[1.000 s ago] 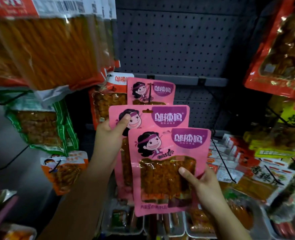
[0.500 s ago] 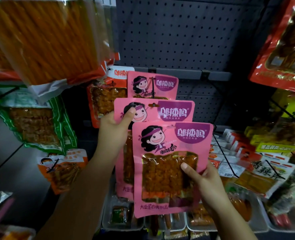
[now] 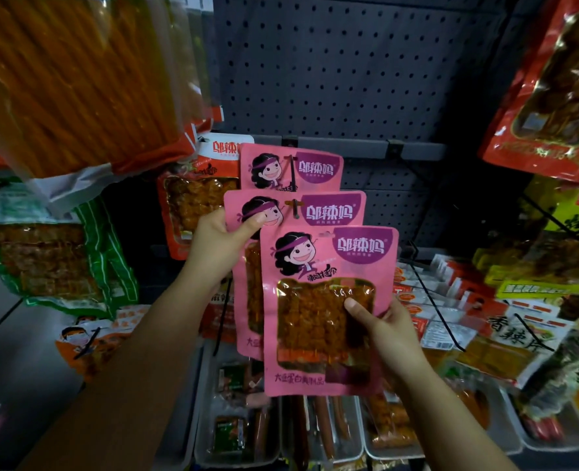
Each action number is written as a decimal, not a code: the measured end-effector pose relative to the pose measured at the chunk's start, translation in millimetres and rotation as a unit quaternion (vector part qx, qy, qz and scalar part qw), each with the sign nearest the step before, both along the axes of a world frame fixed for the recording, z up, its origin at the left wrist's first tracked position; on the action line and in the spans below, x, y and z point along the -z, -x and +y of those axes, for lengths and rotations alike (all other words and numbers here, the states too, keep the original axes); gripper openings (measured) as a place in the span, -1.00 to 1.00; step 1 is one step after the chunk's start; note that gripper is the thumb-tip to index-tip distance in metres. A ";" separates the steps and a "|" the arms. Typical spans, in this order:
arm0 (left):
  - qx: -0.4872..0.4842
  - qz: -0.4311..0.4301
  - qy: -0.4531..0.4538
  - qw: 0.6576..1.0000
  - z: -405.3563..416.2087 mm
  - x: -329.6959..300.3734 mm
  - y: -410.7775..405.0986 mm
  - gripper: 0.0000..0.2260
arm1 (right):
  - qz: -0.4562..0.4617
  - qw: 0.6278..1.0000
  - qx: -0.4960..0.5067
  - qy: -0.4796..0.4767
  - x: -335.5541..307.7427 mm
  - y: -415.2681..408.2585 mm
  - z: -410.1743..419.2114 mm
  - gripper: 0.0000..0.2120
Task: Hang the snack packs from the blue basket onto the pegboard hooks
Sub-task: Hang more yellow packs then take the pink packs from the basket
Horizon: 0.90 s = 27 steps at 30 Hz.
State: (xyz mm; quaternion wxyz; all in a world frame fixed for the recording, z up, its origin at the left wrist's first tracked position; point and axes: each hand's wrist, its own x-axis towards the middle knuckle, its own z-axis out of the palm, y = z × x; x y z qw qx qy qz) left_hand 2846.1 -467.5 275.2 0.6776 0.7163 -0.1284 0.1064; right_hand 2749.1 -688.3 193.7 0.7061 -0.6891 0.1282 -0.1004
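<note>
The middle pink pack (image 3: 328,212) was at the hook (image 3: 294,209), its hang slot right on the hook's tip, and my left hand (image 3: 220,246) pinched its upper left corner, thumb on the printed face and fingers behind. I judged the threading was the step in hand: I needed to keep that top edge flat and square to the hook and slide the pack straight back toward the pegboard (image 3: 349,69), not twist it, since thin film buckles easily at the slot. Behind it, one pink pack (image 3: 291,168) already hung on the same hook. My right hand (image 3: 393,328) held the front pink pack (image 3: 328,311) lower, thumb across its clear window and fingers curled behind its right edge; I judged it best kept low, clear of the hook. The blue basket was out of view. Orange packs (image 3: 199,202) hung just left.
</note>
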 end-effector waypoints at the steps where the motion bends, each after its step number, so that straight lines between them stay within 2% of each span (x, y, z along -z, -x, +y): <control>1: -0.007 0.003 -0.004 1.000 -1.9 -1.4 -7.5 -0.95 | 0.001 1.000 0.001 -0.004 -0.9 -6.3 -0.1 -0.77; 9: -0.026 0.085 0.021 0.996 -21.5 -9.2 -69.8 -0.83 | 0.008 0.999 0.029 -0.011 -13.0 -55.0 0.5 -0.84; 12: -0.033 0.085 0.024 0.996 -26.9 -12.1 -86.3 -0.79 | 0.014 0.999 0.035 -0.007 -17.1 -71.5 0.2 -0.82; 18: -0.062 0.089 0.001 0.994 -32.3 -14.0 -115.6 -0.71 | 0.024 0.998 0.044 -0.035 -18.9 -87.9 5.8 -0.91; 24: -0.100 0.094 0.003 0.990 -33.7 -4.5 -120.8 -0.72 | 0.030 0.997 0.011 -0.068 -19.3 -75.8 2.2 -0.78; 27: -0.140 0.084 0.024 0.986 -28.5 8.7 -107.1 -0.58 | 0.019 0.996 -0.006 -0.085 -20.1 -64.8 -1.1 -0.79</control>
